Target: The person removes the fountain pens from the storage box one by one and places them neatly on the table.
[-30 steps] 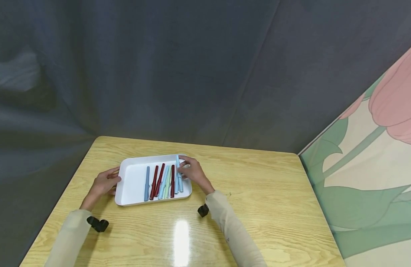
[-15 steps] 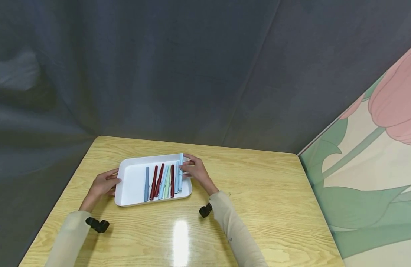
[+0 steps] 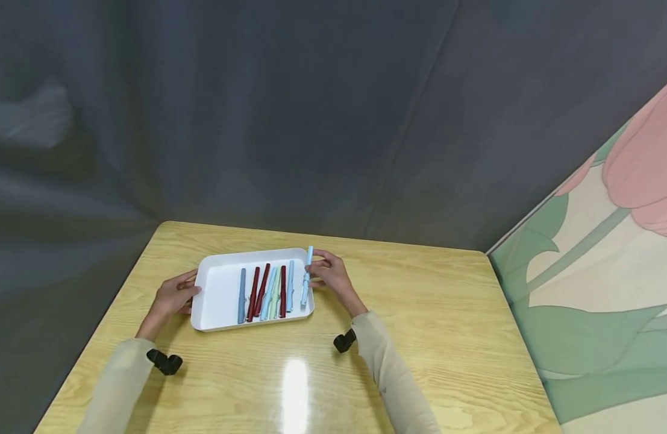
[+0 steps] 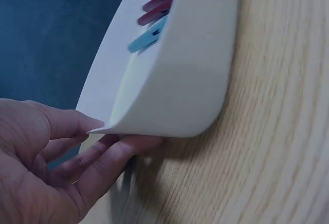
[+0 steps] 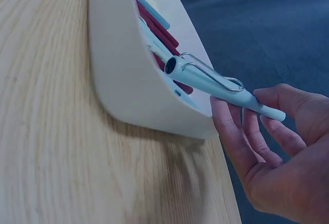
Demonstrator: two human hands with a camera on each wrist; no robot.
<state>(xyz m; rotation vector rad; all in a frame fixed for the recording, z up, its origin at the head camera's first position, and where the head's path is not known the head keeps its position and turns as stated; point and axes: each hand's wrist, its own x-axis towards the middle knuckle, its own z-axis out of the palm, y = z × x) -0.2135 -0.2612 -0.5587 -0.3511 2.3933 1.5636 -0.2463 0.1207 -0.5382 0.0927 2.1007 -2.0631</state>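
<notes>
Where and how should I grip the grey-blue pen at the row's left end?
Probably pinch mid-barrel, from above and its left: the grey-blue pen lies front to back in the white tray, its nearest neighbour, a dark red pen, on its right.

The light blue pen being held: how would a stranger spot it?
Find the white tray on the wooden table. At its right end, the right hand holds the light blue pen. Unlike the other pens, lying in the tray, it alone is held.
</notes>
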